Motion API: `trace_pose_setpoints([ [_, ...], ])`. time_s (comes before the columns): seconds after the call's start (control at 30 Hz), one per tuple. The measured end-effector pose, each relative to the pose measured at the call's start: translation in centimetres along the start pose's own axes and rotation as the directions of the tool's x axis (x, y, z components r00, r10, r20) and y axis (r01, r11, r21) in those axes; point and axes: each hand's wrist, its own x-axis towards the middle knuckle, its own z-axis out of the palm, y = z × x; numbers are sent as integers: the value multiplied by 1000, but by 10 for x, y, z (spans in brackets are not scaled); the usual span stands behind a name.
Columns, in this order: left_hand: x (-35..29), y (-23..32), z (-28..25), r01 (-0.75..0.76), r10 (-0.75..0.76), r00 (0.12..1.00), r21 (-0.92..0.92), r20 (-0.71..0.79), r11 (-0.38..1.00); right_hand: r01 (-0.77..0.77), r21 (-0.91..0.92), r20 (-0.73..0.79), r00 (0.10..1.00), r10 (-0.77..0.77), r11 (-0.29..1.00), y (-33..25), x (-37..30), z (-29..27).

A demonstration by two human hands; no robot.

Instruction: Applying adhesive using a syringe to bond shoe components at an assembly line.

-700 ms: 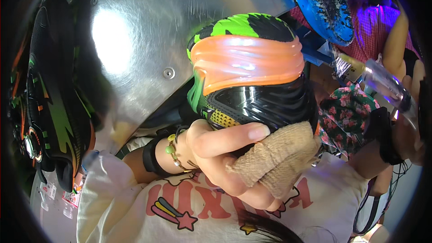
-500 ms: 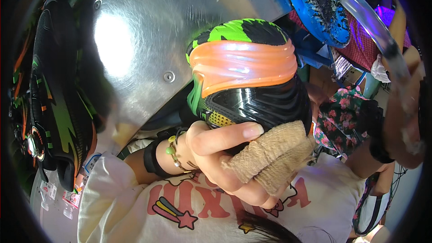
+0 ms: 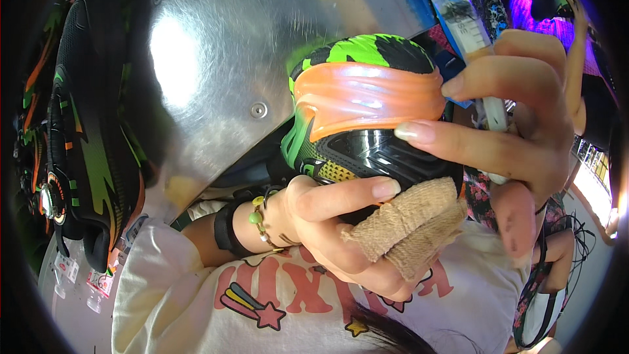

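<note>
My left hand (image 3: pixel 334 223) grips a sports shoe (image 3: pixel 367 101) from below, its fingers closed around the black part. Tan cloth wraps (image 3: pixel 406 223) cover some of those fingers. The shoe has a glossy orange and black sole, with green and black upper material showing beyond and a yellow patch beside my thumb. My right hand (image 3: pixel 524 118) is at the shoe's right side, closed around a long, thin tool with a clear and whitish shaft (image 3: pixel 462 19). Two of its fingertips rest at the orange sole. The tool's working end cannot be made out.
A shiny metal tabletop (image 3: pixel 216 111) with screws lies beyond the shoe. Another black and green shoe (image 3: pixel 92 131) stands at the left, near small clear packets (image 3: pixel 98 285). Other people (image 3: pixel 576 65) are at the right, where loose black cables (image 3: pixel 580 242) hang.
My right hand has come in from the right edge to the shoe, bringing the long tool with it. The shoe and my left hand have shifted slightly right in view.
</note>
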Motion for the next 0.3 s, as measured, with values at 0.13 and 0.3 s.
trace_pose_setpoints([
  [0.13, -2, 1, -3, -2, 4, 999, -40, 51, 999, 35, 79, -104, 994, -26, 996, 2, 9, 7],
  [0.3, -11, -1, -16, 30, 3, 988, -208, 157, 978, 147, -14, -64, 987, -147, 989, 11, 20, 7],
])
